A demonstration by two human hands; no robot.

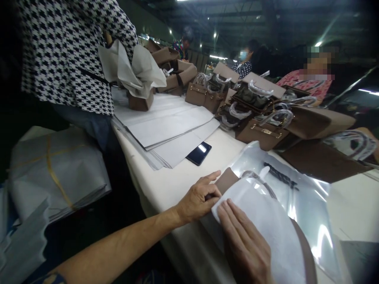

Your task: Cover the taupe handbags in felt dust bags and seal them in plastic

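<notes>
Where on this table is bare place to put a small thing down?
White cloth shows bare between the phone and the left hand, and also to the right of the clear plastic. The far side is crowded by brown handbags and stacked paper sheets.

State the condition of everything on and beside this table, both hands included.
Near bag: partly covered
White sheet: draped over it
Left hand: fingers bent, at its edge
Right hand: laid on the sheet
Clear plastic: spread out
Phone: lying flat
Paper stack: fanned
Floor-side bundle: strapped
Farther bags: handles wrapped
</notes>
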